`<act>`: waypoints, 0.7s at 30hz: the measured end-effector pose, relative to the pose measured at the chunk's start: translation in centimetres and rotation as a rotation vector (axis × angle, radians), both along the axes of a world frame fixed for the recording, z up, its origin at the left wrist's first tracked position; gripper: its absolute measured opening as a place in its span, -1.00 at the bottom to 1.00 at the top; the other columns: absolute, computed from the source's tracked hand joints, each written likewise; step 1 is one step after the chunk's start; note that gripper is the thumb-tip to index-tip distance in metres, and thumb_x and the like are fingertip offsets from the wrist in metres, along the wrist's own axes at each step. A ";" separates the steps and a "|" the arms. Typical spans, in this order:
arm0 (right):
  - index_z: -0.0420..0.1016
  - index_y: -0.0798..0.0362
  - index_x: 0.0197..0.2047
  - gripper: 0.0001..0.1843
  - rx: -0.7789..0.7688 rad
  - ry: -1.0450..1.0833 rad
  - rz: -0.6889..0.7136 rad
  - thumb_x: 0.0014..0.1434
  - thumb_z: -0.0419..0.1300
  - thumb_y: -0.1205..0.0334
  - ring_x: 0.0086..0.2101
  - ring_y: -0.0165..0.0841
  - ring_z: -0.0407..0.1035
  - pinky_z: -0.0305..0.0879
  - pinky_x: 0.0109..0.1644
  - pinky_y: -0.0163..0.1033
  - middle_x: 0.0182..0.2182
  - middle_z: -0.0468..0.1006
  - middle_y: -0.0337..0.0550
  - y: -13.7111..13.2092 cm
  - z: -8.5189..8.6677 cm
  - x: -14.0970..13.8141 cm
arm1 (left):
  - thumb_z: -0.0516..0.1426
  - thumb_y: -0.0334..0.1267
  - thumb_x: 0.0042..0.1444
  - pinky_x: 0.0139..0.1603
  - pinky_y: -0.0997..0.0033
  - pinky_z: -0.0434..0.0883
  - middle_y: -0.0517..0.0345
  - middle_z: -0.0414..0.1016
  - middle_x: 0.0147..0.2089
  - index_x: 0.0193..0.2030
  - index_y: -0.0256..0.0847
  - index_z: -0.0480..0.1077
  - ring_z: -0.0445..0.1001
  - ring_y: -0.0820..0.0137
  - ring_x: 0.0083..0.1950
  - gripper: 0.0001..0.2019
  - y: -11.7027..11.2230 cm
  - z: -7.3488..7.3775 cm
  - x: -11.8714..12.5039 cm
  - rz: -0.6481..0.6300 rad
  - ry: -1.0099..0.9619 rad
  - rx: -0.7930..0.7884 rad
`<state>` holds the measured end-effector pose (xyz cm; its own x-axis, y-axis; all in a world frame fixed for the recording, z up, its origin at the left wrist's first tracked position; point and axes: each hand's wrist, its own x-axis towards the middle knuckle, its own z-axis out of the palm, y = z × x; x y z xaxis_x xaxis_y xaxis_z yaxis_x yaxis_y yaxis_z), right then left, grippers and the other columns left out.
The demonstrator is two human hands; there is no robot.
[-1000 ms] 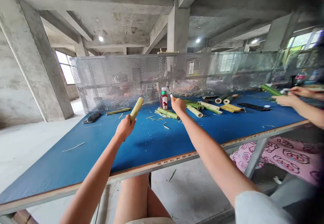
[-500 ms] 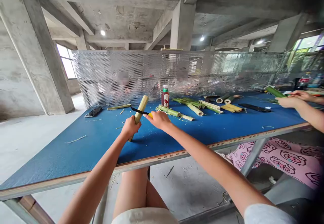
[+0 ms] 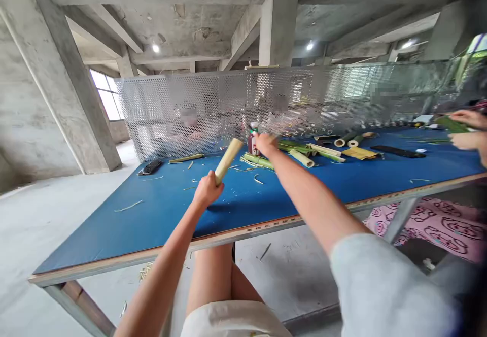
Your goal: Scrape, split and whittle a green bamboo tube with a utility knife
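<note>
My left hand (image 3: 208, 190) is wrapped around the lower part of a pale, scraped bamboo tube (image 3: 229, 160), which tilts up to the right above the blue table. My right hand (image 3: 267, 145) is raised further out, beside a sauce bottle (image 3: 252, 146) and overlapping it in view. Its fingers look curled, slightly blurred; what they hold is hidden, and no knife shows. Just below that hand lie green bamboo pieces (image 3: 259, 161).
Further right on the table (image 3: 152, 225) lie several bamboo lengths (image 3: 302, 158), a yellow cloth (image 3: 357, 153) and a dark flat object (image 3: 397, 151). A black phone (image 3: 150, 168) is at left. A perforated metal screen (image 3: 213, 108) stands behind. A co-worker's hands (image 3: 467, 129) hold green bamboo at right.
My right hand has moved away from the bamboo tube, up and right to the bottle; the knife it held no longer shows. The tube has risen slightly and moved right. The view has shifted.
</note>
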<state>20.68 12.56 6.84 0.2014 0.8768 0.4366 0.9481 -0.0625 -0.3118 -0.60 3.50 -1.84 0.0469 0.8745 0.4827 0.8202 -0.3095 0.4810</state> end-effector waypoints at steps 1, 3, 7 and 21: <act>0.41 0.40 -0.14 -0.28 0.024 0.000 -0.030 0.24 -0.35 -0.04 -0.19 -0.12 0.36 0.19 -0.26 -0.20 -0.20 0.43 0.36 0.0 0.7 1.0 | 0.05 -0.28 -0.05 -0.63 0.56 0.22 0.17 0.35 -0.53 -0.36 -0.24 0.20 0.36 0.49 -0.60 -0.88 -0.1 0.0 -0.1 0.005 -0.038 -0.009; 0.45 0.31 -0.20 -0.25 0.102 -0.047 -0.017 0.20 -0.33 -0.15 -0.24 -0.14 0.38 0.19 -0.29 -0.21 -0.27 0.48 0.28 -0.7 1.2 1.8 | 0.03 -0.29 -0.04 -0.66 0.57 0.22 0.22 0.31 -0.56 -0.36 -0.24 0.19 0.31 0.53 -0.66 -0.89 -0.2 0.0 -0.3 0.008 -0.159 -0.067; 0.47 0.18 -0.29 -0.18 0.237 -0.241 0.225 0.08 -0.33 -0.33 -0.35 -0.20 0.39 0.16 -0.35 -0.25 -0.40 0.51 0.12 -4.3 -1.4 -1.2 | 0.05 -0.20 -0.04 -0.64 0.58 0.29 0.28 0.28 -0.55 -0.32 -0.22 0.18 0.31 0.56 -0.65 -0.82 -0.1 -0.4 -1.0 -0.070 -0.366 -0.085; 0.44 0.19 -0.19 -0.27 0.174 -0.354 0.380 0.09 -0.21 -0.29 -0.26 -0.17 0.40 0.19 -0.27 -0.27 -0.34 0.52 0.12 -3.9 -4.7 -6.6 | 0.01 -0.30 -0.02 -0.70 0.59 0.21 0.26 0.30 -0.57 -0.30 -0.23 0.18 0.25 0.57 -0.70 -0.88 0.2 -0.8 -0.7 0.044 -0.341 -0.179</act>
